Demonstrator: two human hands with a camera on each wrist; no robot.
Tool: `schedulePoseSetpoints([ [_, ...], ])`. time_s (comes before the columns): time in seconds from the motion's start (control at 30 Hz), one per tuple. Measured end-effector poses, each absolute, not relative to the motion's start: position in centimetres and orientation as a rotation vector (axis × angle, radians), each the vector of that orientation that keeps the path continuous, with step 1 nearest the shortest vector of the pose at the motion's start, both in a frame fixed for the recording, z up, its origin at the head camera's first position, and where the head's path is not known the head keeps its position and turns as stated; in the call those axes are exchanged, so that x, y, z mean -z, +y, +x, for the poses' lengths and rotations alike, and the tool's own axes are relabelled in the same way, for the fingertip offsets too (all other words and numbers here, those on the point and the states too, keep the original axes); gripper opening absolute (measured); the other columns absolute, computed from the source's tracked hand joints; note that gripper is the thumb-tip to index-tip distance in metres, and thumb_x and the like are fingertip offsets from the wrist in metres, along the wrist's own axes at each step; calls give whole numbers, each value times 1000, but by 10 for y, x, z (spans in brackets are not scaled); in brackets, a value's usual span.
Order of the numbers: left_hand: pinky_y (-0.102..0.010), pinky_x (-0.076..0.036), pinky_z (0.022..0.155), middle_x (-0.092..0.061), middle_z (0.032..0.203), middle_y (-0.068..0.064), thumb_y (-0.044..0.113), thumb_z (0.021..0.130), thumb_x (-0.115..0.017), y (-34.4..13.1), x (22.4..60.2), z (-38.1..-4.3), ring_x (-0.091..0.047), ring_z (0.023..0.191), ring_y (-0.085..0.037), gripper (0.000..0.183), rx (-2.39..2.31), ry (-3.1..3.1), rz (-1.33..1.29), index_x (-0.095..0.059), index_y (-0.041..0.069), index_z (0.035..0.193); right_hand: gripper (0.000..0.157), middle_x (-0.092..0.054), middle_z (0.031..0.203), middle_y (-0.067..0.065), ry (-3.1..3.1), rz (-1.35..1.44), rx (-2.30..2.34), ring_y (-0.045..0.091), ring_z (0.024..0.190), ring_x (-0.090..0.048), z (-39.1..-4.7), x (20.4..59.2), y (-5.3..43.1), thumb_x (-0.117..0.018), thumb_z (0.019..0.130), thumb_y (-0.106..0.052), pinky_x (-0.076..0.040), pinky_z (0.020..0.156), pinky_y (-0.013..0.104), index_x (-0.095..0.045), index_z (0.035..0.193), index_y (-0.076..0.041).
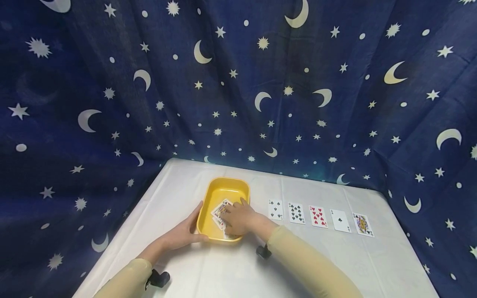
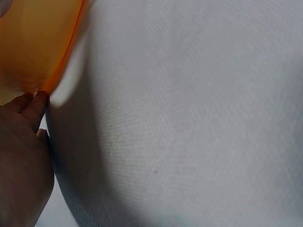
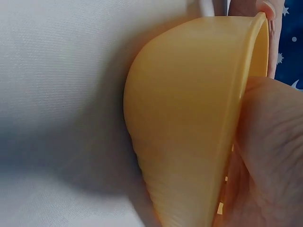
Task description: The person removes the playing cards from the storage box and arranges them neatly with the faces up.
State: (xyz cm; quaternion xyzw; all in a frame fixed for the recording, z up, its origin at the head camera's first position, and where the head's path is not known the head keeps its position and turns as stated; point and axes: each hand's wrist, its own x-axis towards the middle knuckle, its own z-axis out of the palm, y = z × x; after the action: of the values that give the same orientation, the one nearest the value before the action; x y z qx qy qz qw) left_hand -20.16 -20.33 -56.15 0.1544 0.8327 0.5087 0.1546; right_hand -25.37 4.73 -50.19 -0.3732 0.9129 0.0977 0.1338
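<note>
I see the left hand point(image 1: 178, 235) clamped on the near-left corner of the yellow tray point(image 1: 227, 184), thumb at the rim. The right hand point(image 1: 240, 217) is inside, over loose cards point(image 1: 222, 208) toward the tray's near edge; whether its fingers pinch one, I cannot tell. I would hold the tray steady and separate the cards with light fingertips, so none bends. A row of five cards point(image 1: 318, 217) lies nearer the surface's point(image 1: 208, 273) right edge.

The left hand point(image 1: 179, 234) holds a yellow tray point(image 1: 226, 193) and the right hand point(image 1: 240, 218) partly covers playing cards point(image 1: 222, 209) inside.
</note>
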Motion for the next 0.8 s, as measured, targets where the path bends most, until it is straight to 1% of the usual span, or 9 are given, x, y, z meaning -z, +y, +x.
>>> schedulePoseSetpoints([
  [0.1, -51, -14, 124, 1, 172, 4, 40, 82, -87, -204, 561, -202, -3, 156, -22, 121, -1455, 2387, 440, 1, 32, 166, 65, -49, 153, -1, 2664, -1052, -264, 25, 133, -46, -253, 502, 47, -58, 96, -61, -21, 122, 56, -48, 154, -33],
  [0.2, -52, -15, 123, 1, 172, 4, 40, 82, -86, -204, 562, -202, -3, 156, -23, 120, -1445, 2396, 435, 0, 33, 165, 66, -51, 152, 0, 2669, -1017, -273, 26, 132, -46, -251, 499, 46, -58, 96, -63, -20, 123, 57, -48, 155, -34],
  [0.4, -51, -15, 123, 1, 172, 5, 42, 82, -86, -204, 564, -203, -3, 156, -23, 121, -1436, 2398, 422, 1, 34, 165, 57, -50, 154, -6, 2651, -1056, -318, 26, 134, -46, -252, 498, 49, -56, 100, -52, -21, 122, 59, -49, 154, -34],
  [0.47, -50, -15, 123, 1, 171, 6, 43, 82, -86, -204, 563, -202, -3, 156, -22, 121, -1432, 2397, 417, 1, 34, 165, 56, -51, 152, -6, 2654, -1077, -325, 27, 135, -45, -253, 499, 50, -57, 100, -52, -22, 121, 59, -49, 153, -35],
  [0.6, -51, -14, 124, 2, 171, 6, 43, 82, -86, -204, 562, -202, -3, 156, -22, 121, -1434, 2396, 419, 2, 34, 165, 61, -56, 143, -4, 2663, -1093, -315, 24, 130, -47, -254, 500, 51, -58, 97, -59, -22, 121, 58, -49, 153, -36],
  [0.67, -52, -14, 123, 1, 171, 5, 43, 82, -86, -204, 561, -201, -3, 156, -23, 121, -1436, 2399, 418, 1, 34, 165, 63, -57, 142, -5, 2661, -1085, -293, 23, 127, -48, -253, 500, 51, -59, 96, -61, -21, 122, 58, -49, 153, -36],
  [0.73, -54, -14, 123, 1, 172, 5, 43, 81, -87, -203, 561, -201, -3, 156, -23, 121, -1434, 2404, 415, 0, 34, 165, 61, -54, 147, -7, 2652, -1079, -291, 23, 129, -47, -252, 499, 51, -58, 97, -59, -20, 122, 58, -49, 153, -37],
  [0.8, -54, -14, 123, 0, 172, 5, 43, 81, -87, -203, 561, -201, -3, 156, -24, 121, -1432, 2406, 411, 0, 34, 165, 59, -50, 153, -9, 2644, -1073, -289, 26, 136, -44, -252, 499, 52, -58, 98, -56, -18, 122, 59, -48, 153, -37],
])
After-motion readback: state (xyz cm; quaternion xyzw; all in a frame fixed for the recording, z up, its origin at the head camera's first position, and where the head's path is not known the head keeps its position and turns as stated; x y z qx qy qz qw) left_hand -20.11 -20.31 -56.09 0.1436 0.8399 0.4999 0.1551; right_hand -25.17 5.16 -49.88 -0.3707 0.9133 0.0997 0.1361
